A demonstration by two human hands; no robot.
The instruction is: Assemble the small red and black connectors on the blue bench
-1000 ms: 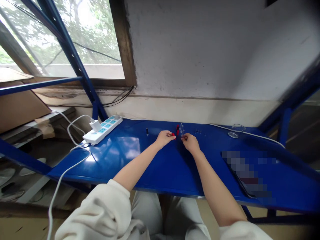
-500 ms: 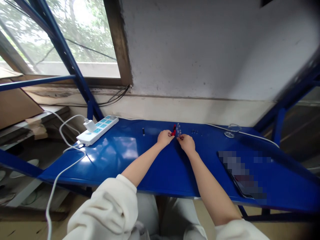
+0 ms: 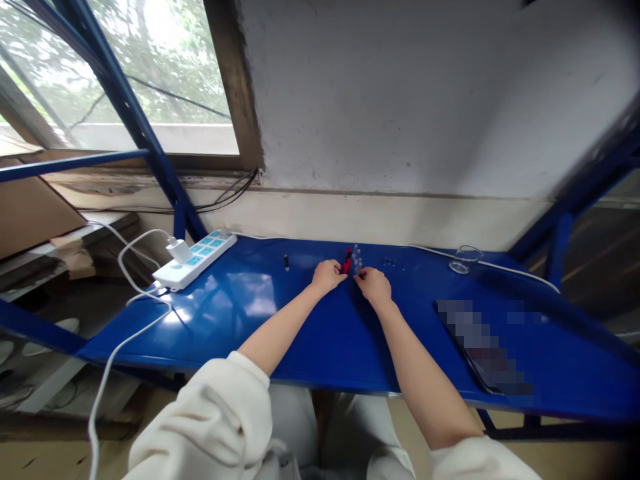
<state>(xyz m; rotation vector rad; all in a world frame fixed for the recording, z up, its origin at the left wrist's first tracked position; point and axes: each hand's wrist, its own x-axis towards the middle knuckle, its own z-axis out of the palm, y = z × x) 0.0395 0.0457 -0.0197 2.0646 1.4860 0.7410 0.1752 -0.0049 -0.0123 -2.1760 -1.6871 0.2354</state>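
Observation:
At the far middle of the blue table [image 3: 340, 347], a short row of small red pieces [image 3: 348, 261] stands beside several small clear pieces [image 3: 357, 257]; they are too small to name further. My left hand [image 3: 327, 277] is closed, thumb and fingers pinched at the near end of the red row. Facing it, my right hand [image 3: 375, 285] pinches at the nearest clear piece, and its fingertips partly hide that piece. A small upright black cylinder with a pale lower end [image 3: 287, 263] stands left of my left hand.
A white power strip [image 3: 197, 260] with a plug and trailing cable lies at the left. Several tiny pieces [image 3: 389, 261] lie right of my right hand. A clear glass cup [image 3: 463, 261] stands back right, near a white cable. A dark flat device [image 3: 470, 347], partly blurred, lies front right.
My left hand has shifted very slightly left, staying at the red row. My right hand is almost unmoved at the clear pieces.

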